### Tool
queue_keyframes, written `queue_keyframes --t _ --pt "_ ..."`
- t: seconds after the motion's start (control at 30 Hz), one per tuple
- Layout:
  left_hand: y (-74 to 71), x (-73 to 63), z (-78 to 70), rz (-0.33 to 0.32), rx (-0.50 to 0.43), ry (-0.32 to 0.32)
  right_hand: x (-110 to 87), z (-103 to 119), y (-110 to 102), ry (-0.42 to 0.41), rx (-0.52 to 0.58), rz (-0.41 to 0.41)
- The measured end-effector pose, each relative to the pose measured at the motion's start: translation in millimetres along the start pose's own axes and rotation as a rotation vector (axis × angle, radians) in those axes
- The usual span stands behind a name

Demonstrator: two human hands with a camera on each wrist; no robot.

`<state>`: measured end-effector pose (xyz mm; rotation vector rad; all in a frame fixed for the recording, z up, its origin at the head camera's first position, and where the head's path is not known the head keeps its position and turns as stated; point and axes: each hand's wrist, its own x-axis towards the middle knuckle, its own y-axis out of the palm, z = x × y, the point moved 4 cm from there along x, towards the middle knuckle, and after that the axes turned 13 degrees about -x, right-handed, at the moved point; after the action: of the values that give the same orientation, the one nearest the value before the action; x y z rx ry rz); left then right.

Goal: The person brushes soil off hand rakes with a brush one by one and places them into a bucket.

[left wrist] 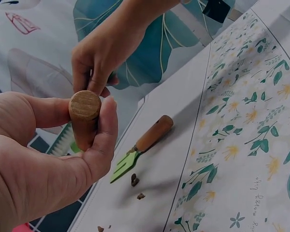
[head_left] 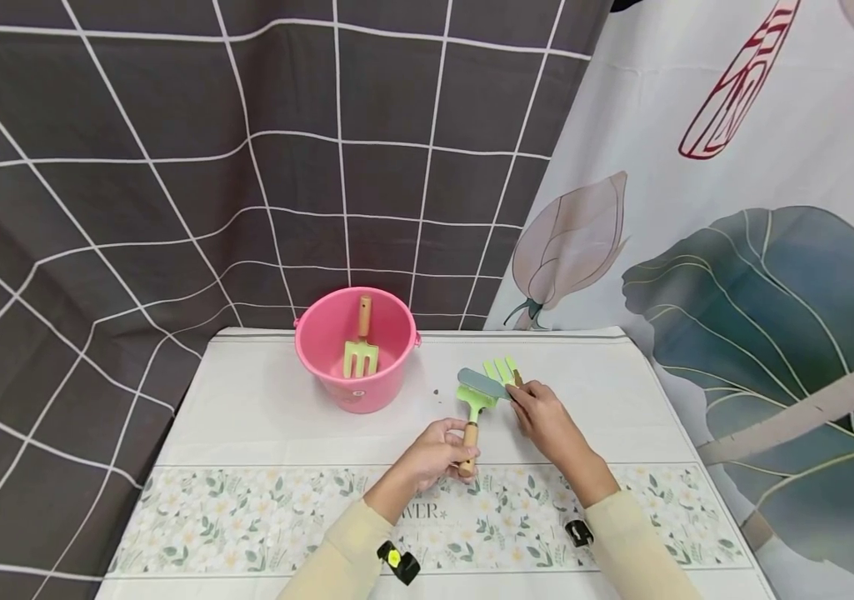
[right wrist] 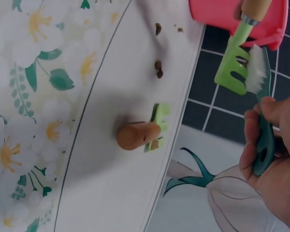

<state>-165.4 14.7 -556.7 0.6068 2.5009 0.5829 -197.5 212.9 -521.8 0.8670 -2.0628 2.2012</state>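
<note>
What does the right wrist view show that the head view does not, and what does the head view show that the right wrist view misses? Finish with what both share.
Only the right wrist view: the white bristles of the brush.

Only the head view: the fork inside the pink bucket, and both sleeves.

Both: the brush, the bucket, the right hand, the green tool and the fork on the table.
</note>
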Motion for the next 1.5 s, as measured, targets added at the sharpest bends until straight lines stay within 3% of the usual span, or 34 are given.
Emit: queue_keyframes --t 0.2,0.5,0.93,1.23,1.5 --pt "2.3 -2.5 -1.6 0.005 0.017 -0.010 5.1 -3 2 0.013 0.013 -0.024" --pt "3.5 -2.7 -0.1 0.001 0.034 -0.009 12.8 -10 4 0.069 0.009 0.051" --pt "0.3 1.3 3.2 -0.020 0.011 -0.002 10.0 -21 -6 0.085 0.028 0.052" --pt "0.4 0.5 2.1 -0.027 0.028 0.002 -1.8 -10 -9 0.045 0.034 0.080" --pt "1.1 1.1 4.9 -0.035 0.061 -0.001 4.4 -13 -8 0.026 -0.044 0.087"
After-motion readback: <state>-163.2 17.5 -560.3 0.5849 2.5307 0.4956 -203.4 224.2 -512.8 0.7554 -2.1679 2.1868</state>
